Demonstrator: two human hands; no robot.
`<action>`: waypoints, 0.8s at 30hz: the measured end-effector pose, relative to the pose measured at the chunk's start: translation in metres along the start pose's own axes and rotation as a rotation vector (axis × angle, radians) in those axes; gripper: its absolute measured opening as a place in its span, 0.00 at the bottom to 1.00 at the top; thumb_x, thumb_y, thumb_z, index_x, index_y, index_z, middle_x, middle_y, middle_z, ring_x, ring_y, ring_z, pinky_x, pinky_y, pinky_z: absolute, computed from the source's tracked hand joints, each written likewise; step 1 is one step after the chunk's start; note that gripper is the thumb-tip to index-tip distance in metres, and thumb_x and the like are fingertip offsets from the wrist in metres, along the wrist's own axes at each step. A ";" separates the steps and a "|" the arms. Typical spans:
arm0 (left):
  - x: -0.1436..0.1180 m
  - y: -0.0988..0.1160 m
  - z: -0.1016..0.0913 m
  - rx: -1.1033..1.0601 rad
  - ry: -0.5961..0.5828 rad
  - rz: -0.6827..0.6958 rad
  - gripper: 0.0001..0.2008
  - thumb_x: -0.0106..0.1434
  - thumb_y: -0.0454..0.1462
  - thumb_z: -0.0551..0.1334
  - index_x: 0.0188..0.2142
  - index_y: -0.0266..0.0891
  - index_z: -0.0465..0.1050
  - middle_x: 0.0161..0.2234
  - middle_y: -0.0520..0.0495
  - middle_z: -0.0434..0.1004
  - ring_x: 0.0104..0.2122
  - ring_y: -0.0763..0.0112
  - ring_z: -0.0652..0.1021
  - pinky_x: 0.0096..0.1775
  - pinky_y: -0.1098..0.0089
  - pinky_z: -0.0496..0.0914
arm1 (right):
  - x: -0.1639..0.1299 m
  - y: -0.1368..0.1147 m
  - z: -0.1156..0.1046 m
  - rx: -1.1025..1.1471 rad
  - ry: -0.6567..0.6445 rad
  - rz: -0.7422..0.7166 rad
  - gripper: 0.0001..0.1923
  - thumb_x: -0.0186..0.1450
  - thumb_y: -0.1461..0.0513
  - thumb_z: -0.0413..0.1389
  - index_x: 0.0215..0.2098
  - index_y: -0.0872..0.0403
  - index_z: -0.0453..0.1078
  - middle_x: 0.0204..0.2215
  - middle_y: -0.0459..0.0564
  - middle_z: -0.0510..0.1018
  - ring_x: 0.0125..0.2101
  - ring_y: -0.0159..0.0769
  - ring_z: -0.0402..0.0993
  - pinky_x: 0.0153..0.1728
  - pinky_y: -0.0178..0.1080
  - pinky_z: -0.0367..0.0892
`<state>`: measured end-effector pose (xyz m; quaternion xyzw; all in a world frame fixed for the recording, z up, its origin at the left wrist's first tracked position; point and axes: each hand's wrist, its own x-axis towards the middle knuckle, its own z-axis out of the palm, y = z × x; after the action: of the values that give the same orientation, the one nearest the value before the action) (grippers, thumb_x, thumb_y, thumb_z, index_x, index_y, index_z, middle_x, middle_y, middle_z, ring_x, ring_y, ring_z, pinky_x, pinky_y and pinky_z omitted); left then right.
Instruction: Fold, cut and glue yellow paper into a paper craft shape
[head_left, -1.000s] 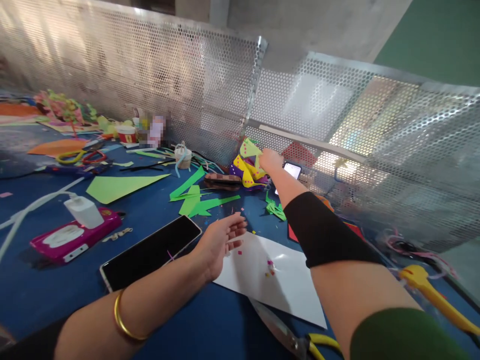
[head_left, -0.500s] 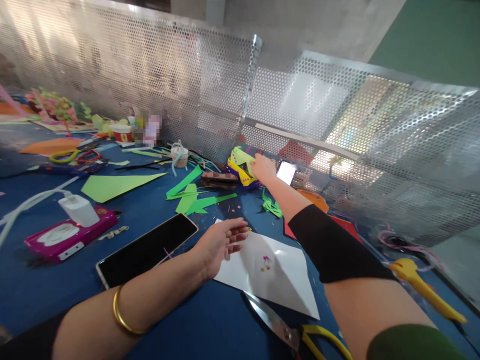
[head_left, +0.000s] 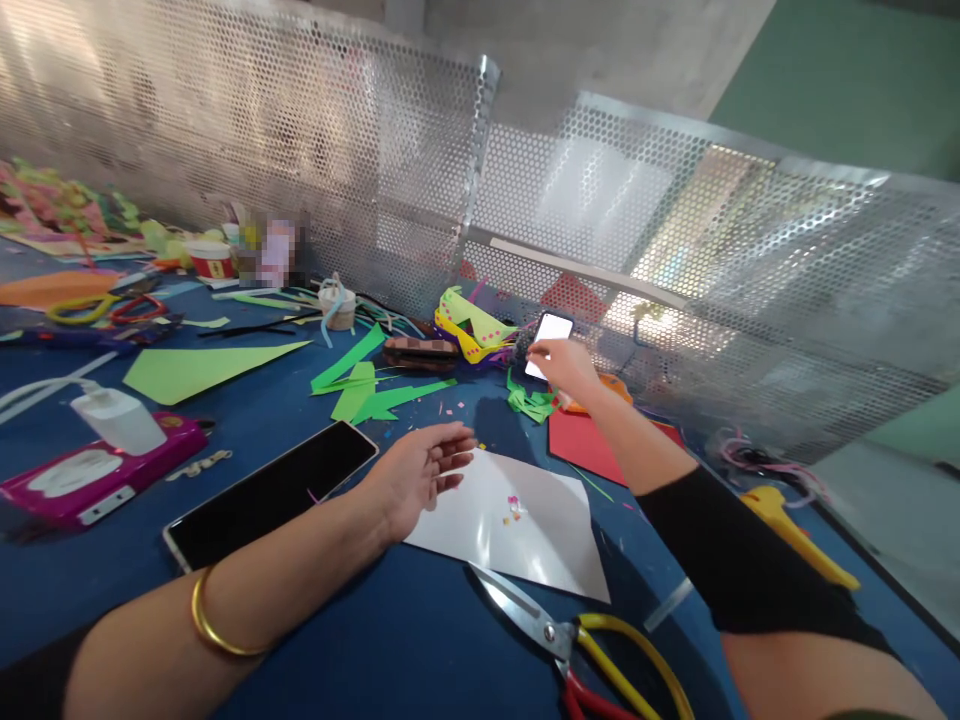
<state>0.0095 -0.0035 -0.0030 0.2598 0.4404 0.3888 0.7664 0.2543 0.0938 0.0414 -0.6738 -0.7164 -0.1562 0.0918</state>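
My left hand (head_left: 420,475) rests palm up at the left edge of a white sheet of paper (head_left: 555,540), fingers loosely curled and apart, nothing in them. Small pink and yellow bits (head_left: 514,508) lie on that sheet. Farther back, my right hand (head_left: 566,365) is in front of a phone with a lit screen (head_left: 551,330), covering part of it. Its fingertips are pressed together; whatever they hold is too small to name. Just left of it sits a folded yellow and green paper tray (head_left: 472,330). Scissors (head_left: 551,632) lie with their tip beside the sheet.
A dark-screened phone (head_left: 274,490) lies by my left forearm, near a magenta power strip (head_left: 105,470) with a white plug. Green paper strips (head_left: 360,385), red paper (head_left: 589,445) and a yellow glue gun (head_left: 799,530) are spread about. A perforated metal screen (head_left: 600,200) stands along the back.
My right hand has come out of the paper tray and moved right to in front of the lit phone. My left hand keeps its pose. The view has shifted slightly right.
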 end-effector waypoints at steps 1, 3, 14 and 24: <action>0.000 -0.001 0.000 0.007 0.000 0.000 0.06 0.59 0.37 0.66 0.30 0.35 0.79 0.37 0.42 0.80 0.32 0.70 0.76 0.32 0.72 0.68 | -0.013 0.003 0.005 -0.011 -0.051 -0.049 0.13 0.66 0.58 0.53 0.44 0.50 0.77 0.40 0.48 0.83 0.41 0.40 0.76 0.42 0.37 0.62; 0.001 -0.003 0.001 0.019 0.009 -0.001 0.06 0.58 0.37 0.66 0.31 0.35 0.79 0.38 0.41 0.80 0.32 0.70 0.76 0.31 0.72 0.68 | -0.036 0.006 0.015 -0.050 -0.123 -0.129 0.11 0.63 0.57 0.56 0.38 0.50 0.79 0.35 0.49 0.83 0.40 0.40 0.76 0.45 0.39 0.60; 0.001 -0.001 0.000 0.028 0.014 -0.017 0.06 0.58 0.36 0.66 0.32 0.33 0.79 0.35 0.43 0.79 0.30 0.73 0.76 0.28 0.74 0.68 | -0.061 0.005 0.050 -0.133 -0.070 -0.231 0.13 0.62 0.69 0.51 0.30 0.58 0.78 0.29 0.58 0.80 0.37 0.45 0.70 0.58 0.50 0.43; 0.005 -0.004 0.000 0.072 0.031 0.074 0.05 0.58 0.32 0.68 0.35 0.36 0.80 0.36 0.43 0.81 0.30 0.73 0.77 0.28 0.75 0.67 | -0.063 -0.006 0.008 0.236 0.231 0.008 0.13 0.69 0.62 0.48 0.42 0.53 0.75 0.40 0.55 0.80 0.48 0.46 0.69 0.56 0.52 0.52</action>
<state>0.0123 -0.0019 -0.0088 0.2972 0.4559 0.4050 0.7347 0.2535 0.0379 0.0114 -0.6387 -0.7117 -0.1474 0.2528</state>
